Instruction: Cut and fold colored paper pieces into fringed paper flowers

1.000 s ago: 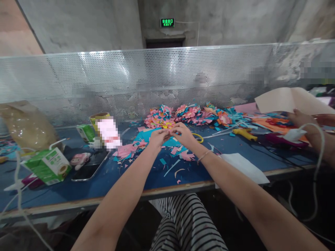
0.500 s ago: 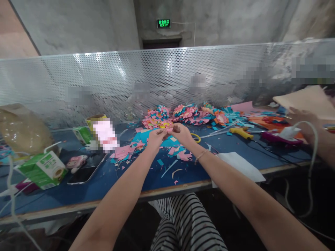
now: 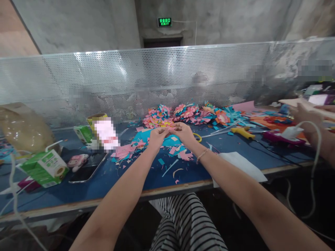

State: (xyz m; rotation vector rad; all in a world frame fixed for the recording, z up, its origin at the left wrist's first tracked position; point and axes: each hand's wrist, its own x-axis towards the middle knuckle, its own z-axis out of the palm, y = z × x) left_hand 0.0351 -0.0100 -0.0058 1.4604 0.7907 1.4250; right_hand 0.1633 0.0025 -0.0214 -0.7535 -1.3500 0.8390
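Observation:
Pinched between my fingertips is a small pink paper piece (image 3: 171, 129), mostly covered by the fingers. My left hand (image 3: 157, 136) closes on one side of it, my right hand (image 3: 184, 133) on the other. Beneath them lies blue paper (image 3: 146, 136), with cut pink paper pieces (image 3: 124, 151) to the left. Just beyond my hands sits a heap of pink, blue and orange paper flowers (image 3: 187, 113). The yellow handles of what look like scissors (image 3: 198, 137) show beside my right wrist.
A yellow glue gun (image 3: 243, 132) and a purple power strip (image 3: 284, 137) lie right, near a co-worker's hand (image 3: 306, 113). White paper (image 3: 239, 166) overhangs the table edge. A drink carton (image 3: 45, 168) and phone (image 3: 89, 169) stand left. A perforated metal screen (image 3: 104, 76) runs behind.
My hands stay together on the pink paper, with the fingers shifted slightly. At right, the co-worker's tan sheet has tilted flatter and lower. The view has shifted a little.

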